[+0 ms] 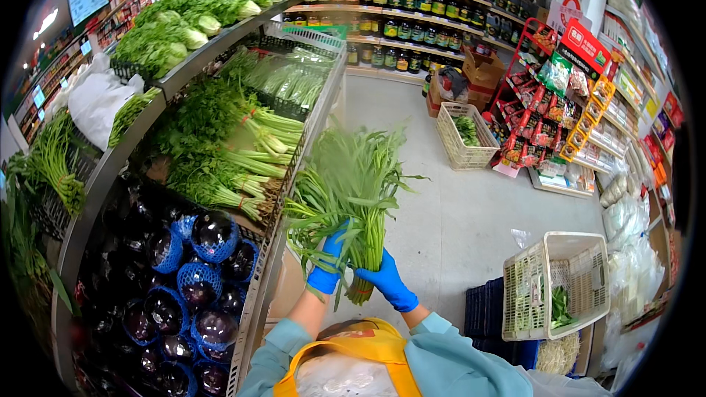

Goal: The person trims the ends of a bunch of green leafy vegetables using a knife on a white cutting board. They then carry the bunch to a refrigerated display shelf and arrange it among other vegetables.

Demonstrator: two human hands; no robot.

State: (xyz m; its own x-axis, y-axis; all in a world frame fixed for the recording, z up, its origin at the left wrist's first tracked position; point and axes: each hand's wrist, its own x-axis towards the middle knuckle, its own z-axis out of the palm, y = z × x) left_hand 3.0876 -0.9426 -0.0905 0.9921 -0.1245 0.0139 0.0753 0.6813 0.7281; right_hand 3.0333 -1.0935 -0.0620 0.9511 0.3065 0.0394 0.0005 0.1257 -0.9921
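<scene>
Blue-gloved hands, left [328,268] and right [390,281], clasp long-stemmed leafy greens [351,184].

Both forearms are raised from the lower edge of the view and brought close together in front of the chest. Light blue-green sleeves are worn down to near the wrists, with a strip of bare forearm left showing above each cuff. Blue gloves are worn on both hands. The left hand [327,263] is held upright, its fingers curled shut. The right hand [388,281] is set just beside it, slightly lower, fingers likewise closed in a grip.
</scene>
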